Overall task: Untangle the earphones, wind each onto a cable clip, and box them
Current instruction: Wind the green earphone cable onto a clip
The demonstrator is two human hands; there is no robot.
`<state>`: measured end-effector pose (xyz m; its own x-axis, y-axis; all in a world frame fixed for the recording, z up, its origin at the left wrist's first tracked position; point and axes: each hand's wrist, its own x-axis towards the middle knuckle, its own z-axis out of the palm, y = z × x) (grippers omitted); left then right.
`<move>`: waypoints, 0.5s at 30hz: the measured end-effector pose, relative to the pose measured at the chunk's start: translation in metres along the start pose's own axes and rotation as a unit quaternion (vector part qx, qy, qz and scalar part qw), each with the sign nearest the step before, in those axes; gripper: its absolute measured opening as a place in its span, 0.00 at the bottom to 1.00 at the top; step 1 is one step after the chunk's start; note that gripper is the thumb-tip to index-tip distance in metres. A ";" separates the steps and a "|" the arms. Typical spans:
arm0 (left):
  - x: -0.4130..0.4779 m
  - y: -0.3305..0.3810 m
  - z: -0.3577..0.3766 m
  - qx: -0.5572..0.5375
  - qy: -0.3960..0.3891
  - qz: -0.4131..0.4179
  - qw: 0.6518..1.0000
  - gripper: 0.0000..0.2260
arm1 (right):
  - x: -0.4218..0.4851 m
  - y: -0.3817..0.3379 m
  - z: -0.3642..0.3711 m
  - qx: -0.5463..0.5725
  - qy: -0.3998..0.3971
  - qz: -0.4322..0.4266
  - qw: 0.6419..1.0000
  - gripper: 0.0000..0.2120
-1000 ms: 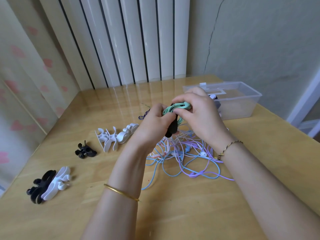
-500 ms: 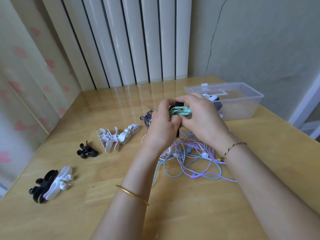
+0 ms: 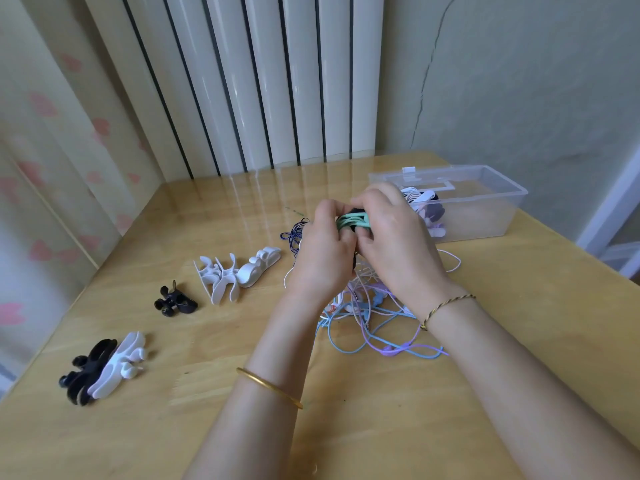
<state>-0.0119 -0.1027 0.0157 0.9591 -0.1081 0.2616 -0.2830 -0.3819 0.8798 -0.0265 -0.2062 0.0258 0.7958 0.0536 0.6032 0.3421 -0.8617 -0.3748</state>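
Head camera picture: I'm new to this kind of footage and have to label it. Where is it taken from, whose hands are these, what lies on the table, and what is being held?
There is no machine here. A person wears a wide-angle camera on the head, so you look down along their own arms. The left hand and right hand together pinch a black clip with a mint-green cable wound round it, above a tangle of earphones in blue, purple and white. To the left on the wooden table lie spare clips: a white group, a small black one and a black-and-white pair. On the right stands a clear box holding some wound earphones.
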 end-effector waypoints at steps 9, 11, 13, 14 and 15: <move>-0.006 0.005 0.006 0.060 0.015 -0.005 0.998 0.08 | -0.003 -0.003 0.005 -0.058 -0.012 0.043 0.997 0.07; -0.003 0.003 0.005 0.059 0.017 -0.003 0.998 0.09 | -0.006 -0.005 0.007 -0.109 0.010 0.052 0.993 0.07; -0.003 0.002 0.005 0.055 0.016 -0.002 0.998 0.10 | -0.009 -0.008 0.009 -0.133 0.039 0.057 0.989 0.07; -0.002 0.002 0.004 0.052 0.014 -0.005 0.999 0.10 | -0.010 -0.009 0.010 -0.144 0.044 0.064 0.987 0.07; -0.002 0.002 0.004 0.049 0.012 -0.012 0.999 0.11 | -0.010 -0.010 0.011 -0.154 0.047 0.069 0.985 0.09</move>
<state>-0.0141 -0.1064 0.0151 0.9649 -0.0758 0.2516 -0.2569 -0.4728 0.8429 -0.0318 -0.1926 0.0154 0.7698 -0.1082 0.6291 0.0553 -0.9705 -0.2346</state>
